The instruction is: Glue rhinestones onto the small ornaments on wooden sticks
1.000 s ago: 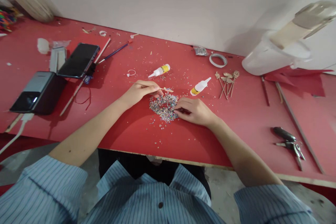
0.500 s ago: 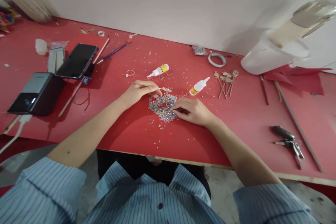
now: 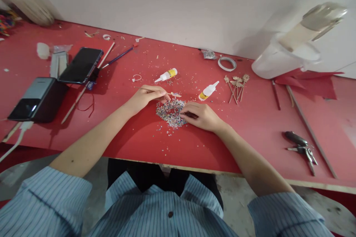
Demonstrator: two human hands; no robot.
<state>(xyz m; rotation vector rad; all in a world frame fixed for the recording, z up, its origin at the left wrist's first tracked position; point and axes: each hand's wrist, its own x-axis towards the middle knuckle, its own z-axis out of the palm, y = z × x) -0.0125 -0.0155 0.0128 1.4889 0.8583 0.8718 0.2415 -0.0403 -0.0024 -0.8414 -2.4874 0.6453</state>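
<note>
My left hand (image 3: pixel 148 97) pinches a thin wooden stick (image 3: pixel 142 88). On the stick's right end is a small decorated piece (image 3: pixel 175 94), held just above a ring-shaped pile of glittery bits (image 3: pixel 170 118). My right hand (image 3: pixel 198 114) rests at the pile's right edge, thumb and fingertips pressed together; anything between them is too small to make out. Behind my hands lie two white glue bottles with yellow labels, one on the left (image 3: pixel 166 75) and one on the right (image 3: pixel 208 91).
Several sticks with pale flower-like tops (image 3: pixel 237 81), a tape roll (image 3: pixel 227 64) and a white bucket (image 3: pixel 278 61) stand or lie to the right. Keys (image 3: pixel 306 152) are at the right front. A phone (image 3: pixel 81 64) and a black box-like device (image 3: pixel 39 100) are left, on the red table (image 3: pixel 178 155).
The view has shifted slightly. My left hand still holds the stick, and my right hand remains at the pile's right edge with hardly any movement.
</note>
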